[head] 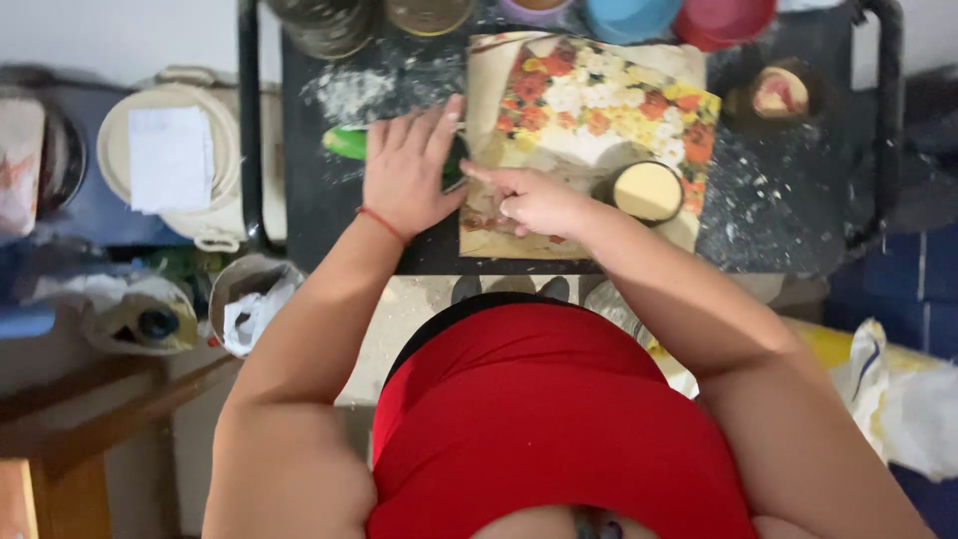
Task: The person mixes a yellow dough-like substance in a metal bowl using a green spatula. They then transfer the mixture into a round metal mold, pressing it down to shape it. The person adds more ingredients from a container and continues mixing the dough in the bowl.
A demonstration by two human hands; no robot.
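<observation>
Dark speckled table (798,215); left hand (407,170) spread flat on green vegetable (349,143), right hand (534,200) loosely curled on floral board (599,100); vegetable whole, uncut.

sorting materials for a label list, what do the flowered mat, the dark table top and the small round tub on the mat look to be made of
Flowered mat: looks like thin printed plastic or oilcloth, flat with a slight sheen; could be coated paper.
Dark table top: hard, matt black, speckled like stone or laminate, dusted with white powder; which one is unclear.
Small round tub: seems plastic, dark wall, pale yellow top.
</observation>
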